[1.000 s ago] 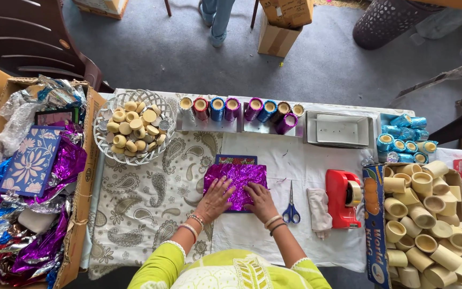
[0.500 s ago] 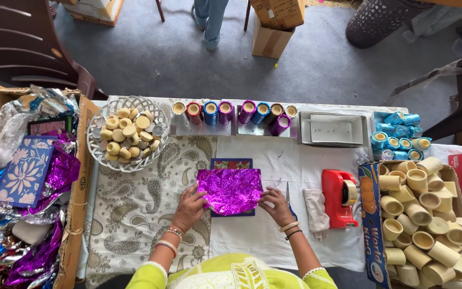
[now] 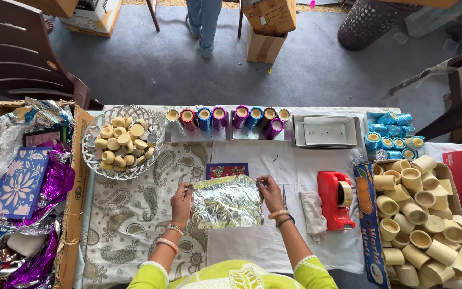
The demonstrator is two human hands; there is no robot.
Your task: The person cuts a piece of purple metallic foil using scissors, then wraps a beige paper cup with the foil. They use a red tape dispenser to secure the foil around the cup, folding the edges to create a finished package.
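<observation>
Since half a second ago we see the foil sheet [image 3: 225, 201] turned over: its purple face has given way to the silver one, and both hands have moved out to its upper corners. The left hand [image 3: 182, 199] pinches the far left corner between closed fingers, and the right hand [image 3: 270, 193] pinches the far right corner the same way, so the sheet hangs stretched between them just above the white cloth [image 3: 274, 176], near the middle of the table.

Just beyond the sheet lies one small patterned card [image 3: 226, 170]. To its right we count one pair of scissors [image 3: 284, 196], partly hidden by the right hand, one folded rag [image 3: 313, 211] and one red tape dispenser [image 3: 336, 199].

Along the far edge stand eight foil-wrapped cups [image 3: 225, 118], beside one white tray [image 3: 327, 131] holding a paper sheet. Far left, one white wire basket [image 3: 93, 160] holds a heap of pale round lids, too many to count. On the right, a cardboard box [image 3: 367, 214] is filled with plain tan cups, beyond it a cluster of blue-wrapped cups [image 3: 391, 134]. At the left, another cardboard box [image 3: 73, 225] holds loose coloured foil.
</observation>
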